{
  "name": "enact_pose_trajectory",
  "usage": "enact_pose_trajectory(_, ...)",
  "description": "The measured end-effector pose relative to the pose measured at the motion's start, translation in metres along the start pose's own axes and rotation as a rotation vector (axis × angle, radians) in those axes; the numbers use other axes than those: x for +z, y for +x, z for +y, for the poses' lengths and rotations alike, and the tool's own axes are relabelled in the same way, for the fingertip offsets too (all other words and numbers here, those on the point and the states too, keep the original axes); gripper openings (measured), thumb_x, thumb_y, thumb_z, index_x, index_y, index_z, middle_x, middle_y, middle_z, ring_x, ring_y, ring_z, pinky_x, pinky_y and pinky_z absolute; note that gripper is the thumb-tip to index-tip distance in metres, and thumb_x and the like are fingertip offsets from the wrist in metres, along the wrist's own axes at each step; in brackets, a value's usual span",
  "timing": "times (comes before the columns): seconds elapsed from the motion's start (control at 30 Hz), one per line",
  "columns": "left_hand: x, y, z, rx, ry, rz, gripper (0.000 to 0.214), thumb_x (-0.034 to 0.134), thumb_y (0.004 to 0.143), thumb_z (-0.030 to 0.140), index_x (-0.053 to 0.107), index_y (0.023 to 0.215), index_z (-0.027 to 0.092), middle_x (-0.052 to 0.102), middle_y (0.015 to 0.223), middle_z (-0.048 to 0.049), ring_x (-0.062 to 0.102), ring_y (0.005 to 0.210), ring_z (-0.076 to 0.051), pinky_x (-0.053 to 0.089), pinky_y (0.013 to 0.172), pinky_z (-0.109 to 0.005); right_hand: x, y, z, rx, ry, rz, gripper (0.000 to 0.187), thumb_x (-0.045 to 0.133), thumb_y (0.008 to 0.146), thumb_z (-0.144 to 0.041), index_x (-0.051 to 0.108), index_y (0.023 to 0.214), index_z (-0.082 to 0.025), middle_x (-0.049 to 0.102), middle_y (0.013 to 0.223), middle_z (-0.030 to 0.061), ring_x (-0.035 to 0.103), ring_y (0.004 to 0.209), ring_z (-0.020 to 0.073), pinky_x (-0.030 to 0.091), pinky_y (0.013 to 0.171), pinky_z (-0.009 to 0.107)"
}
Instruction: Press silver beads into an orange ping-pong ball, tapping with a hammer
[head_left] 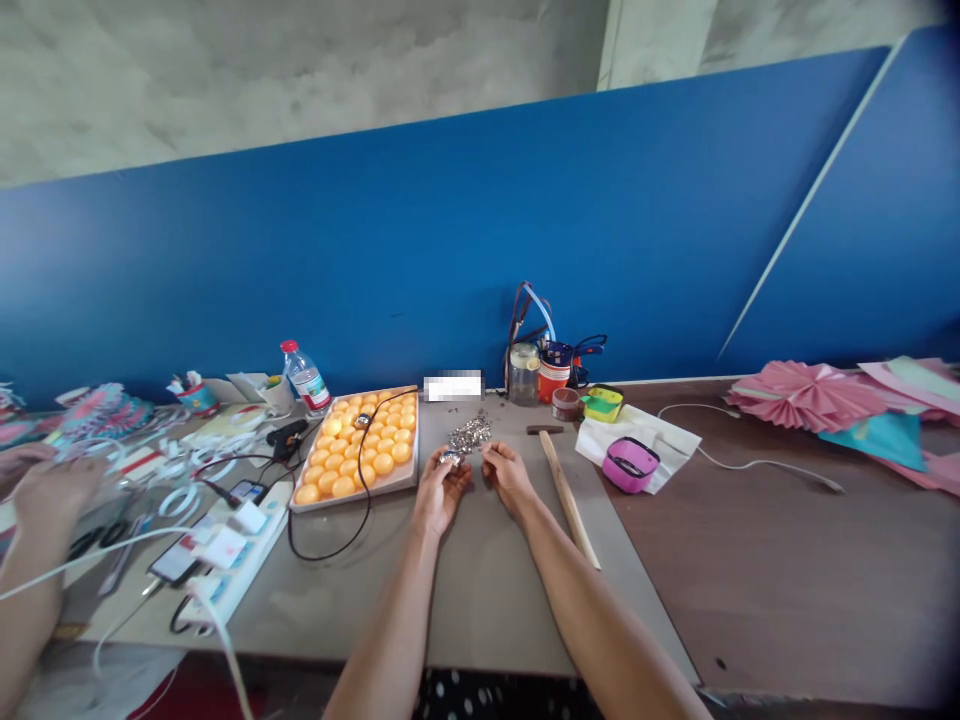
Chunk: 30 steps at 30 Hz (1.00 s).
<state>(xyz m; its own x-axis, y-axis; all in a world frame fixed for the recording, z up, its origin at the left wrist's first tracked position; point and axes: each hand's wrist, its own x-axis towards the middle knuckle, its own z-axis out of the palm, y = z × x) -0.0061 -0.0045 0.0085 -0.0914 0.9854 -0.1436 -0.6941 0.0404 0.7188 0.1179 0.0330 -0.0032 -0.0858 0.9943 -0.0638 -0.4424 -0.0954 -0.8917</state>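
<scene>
My left hand (pixel 441 495) is closed around a small, shiny silver rounded object (pixel 451 458), its surface too small to make out. Beside it, my right hand (pixel 508 480) has thumb and fingertips pinched together; what lies between them is too small to name. Just beyond both hands, a loose pile of small glittering silver pieces (pixel 471 432) lies on the grey mat (pixel 487 590). A hammer (pixel 568 495) with a wooden handle rests to the right of my right hand.
Left stands a tray (pixel 390 486) of orange balls (pixel 343 486), with a black cable (pixel 330 558) across it. Further left are a bottle (pixel 307 380), a power strip (pixel 247 570) and a co-worker's hand (pixel 56 490). A purple container (pixel 630 466), jar (pixel 524 375) and pink paper fan (pixel 806 395) lie right.
</scene>
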Motion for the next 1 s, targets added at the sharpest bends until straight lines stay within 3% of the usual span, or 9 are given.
enact_pose_trajectory(0.23, 0.002, -0.002, 0.000, 0.008, 0.044, 0.024, 0.038, 0.067, 0.068, 0.021, 0.050, 0.101, 0.021, 0.066, 0.077, -0.0010, 0.063, 0.062, -0.012, 0.048, 0.058, -0.022, -0.001, 0.002, 0.005, -0.078, -0.156, 0.060, 0.022, 0.057, 0.067, -0.041, 0.053, 0.073, -0.020, 0.043, 0.044, -0.0078, 0.035, 0.039, 0.0088, 0.027, 0.041, 0.021)
enact_pose_trajectory(0.37, 0.006, -0.004, 0.003, 0.063, 0.048, 0.036, 0.039, 0.067, 0.068, 0.023, 0.050, 0.103, 0.021, 0.067, 0.080, -0.0023, 0.061, 0.061, -0.010, 0.047, 0.057, -0.021, -0.005, 0.003, 0.002, -0.310, -0.499, 0.175, 0.014, 0.051, 0.073, -0.031, 0.057, 0.072, -0.019, 0.057, 0.063, 0.0001, 0.051, 0.060, 0.0146, 0.040, 0.059, 0.025)
enact_pose_trajectory(0.47, 0.008, -0.002, 0.005, 0.090, 0.043, 0.057, 0.037, 0.067, 0.068, 0.024, 0.050, 0.101, 0.021, 0.066, 0.078, -0.0021, 0.059, 0.058, -0.009, 0.045, 0.056, -0.020, -0.010, 0.004, 0.001, -0.434, -0.833, 0.208, 0.018, 0.044, 0.076, -0.019, 0.062, 0.077, -0.018, 0.062, 0.082, 0.0065, 0.054, 0.080, 0.0183, 0.041, 0.077, 0.029)
enact_pose_trajectory(0.6, 0.008, 0.003, 0.006, 0.092, 0.022, 0.047, 0.027, 0.063, 0.072, 0.031, 0.052, 0.095, 0.020, 0.063, 0.071, -0.0007, 0.052, 0.051, -0.008, 0.040, 0.050, -0.019, -0.012, 0.000, 0.001, -0.383, -1.246, 0.220, 0.030, 0.046, 0.078, -0.013, 0.065, 0.101, -0.019, 0.060, 0.100, 0.0114, 0.048, 0.094, 0.0229, 0.035, 0.084, 0.033)
enact_pose_trajectory(0.7, 0.007, 0.006, 0.007, 0.050, -0.016, 0.075, 0.021, 0.060, 0.075, 0.033, 0.053, 0.090, 0.019, 0.060, 0.066, -0.0001, 0.049, 0.049, -0.007, 0.038, 0.049, -0.020, -0.011, -0.003, -0.001, -0.309, -1.420, 0.182, 0.034, 0.046, 0.081, -0.016, 0.063, 0.109, -0.023, 0.059, 0.104, 0.0121, 0.045, 0.097, 0.0260, 0.031, 0.082, 0.035)
enact_pose_trajectory(1.0, 0.009, 0.006, 0.004, -0.021, 0.001, 0.046, 0.024, 0.061, 0.075, 0.034, 0.055, 0.093, 0.019, 0.060, 0.069, -0.0013, 0.053, 0.054, -0.009, 0.041, 0.052, -0.021, -0.006, -0.002, -0.004, -0.266, -1.484, 0.131, 0.025, 0.041, 0.087, -0.021, 0.066, 0.093, -0.022, 0.062, 0.097, 0.0105, 0.047, 0.094, 0.0241, 0.028, 0.081, 0.035)
